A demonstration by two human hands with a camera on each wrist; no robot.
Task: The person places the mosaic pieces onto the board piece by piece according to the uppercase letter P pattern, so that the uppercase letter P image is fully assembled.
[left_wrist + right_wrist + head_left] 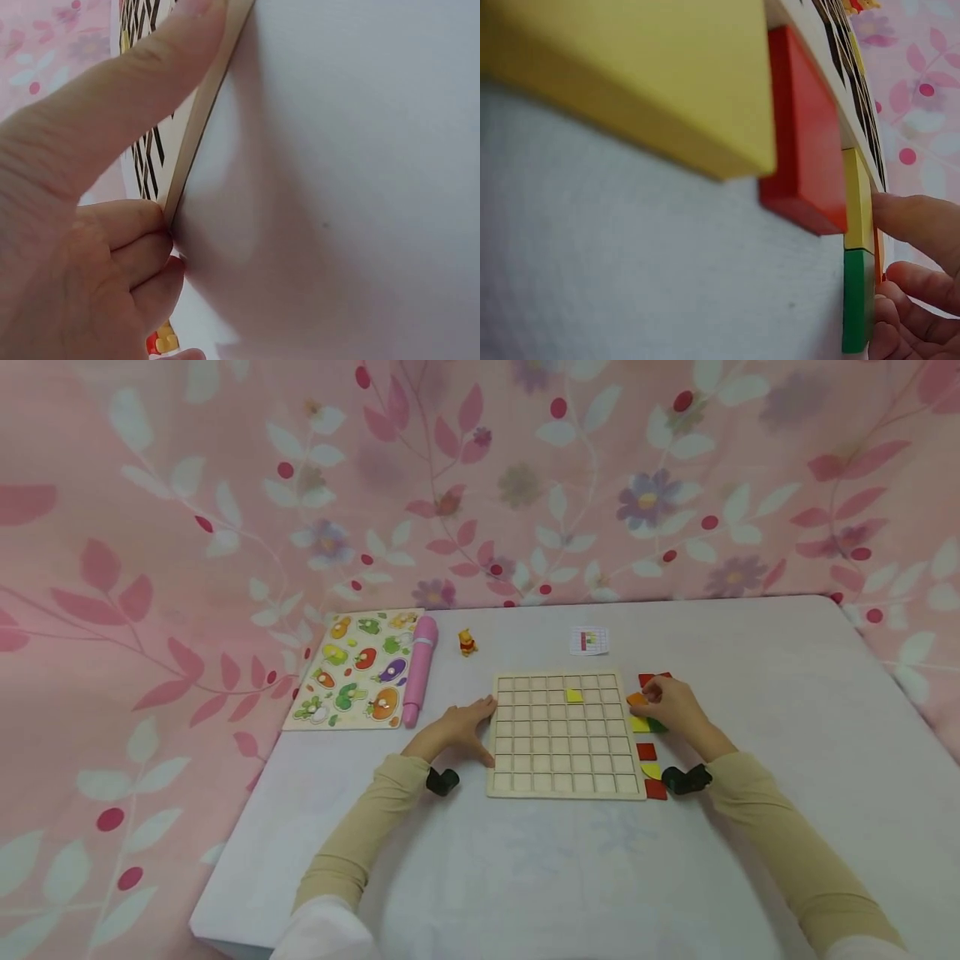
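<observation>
A wooden grid board [566, 787] lies flat on the table, with one yellow piece [574, 696] in an upper cell. My left hand [461, 729] is spread along the board's left edge. In the left wrist view the thumb touches the board's rim [184, 161], and the fingertips press against its side. Beyond the right edge, my right hand [675, 708] pinches an orange block [637, 699] between thumb and fingers. Beside that hand lie a yellow block [859, 199] and a green block [858, 300]; a red block [810, 135] is nearer the right wrist camera.
More pieces line the board's right edge, including a red square [656, 789] and a rounded yellow piece [651, 770]. Behind the board lies a small pattern card [589, 641]. To the left are a bear figurine [467, 642], a pink stick-like toy [420, 672] and a vegetable puzzle [352, 672].
</observation>
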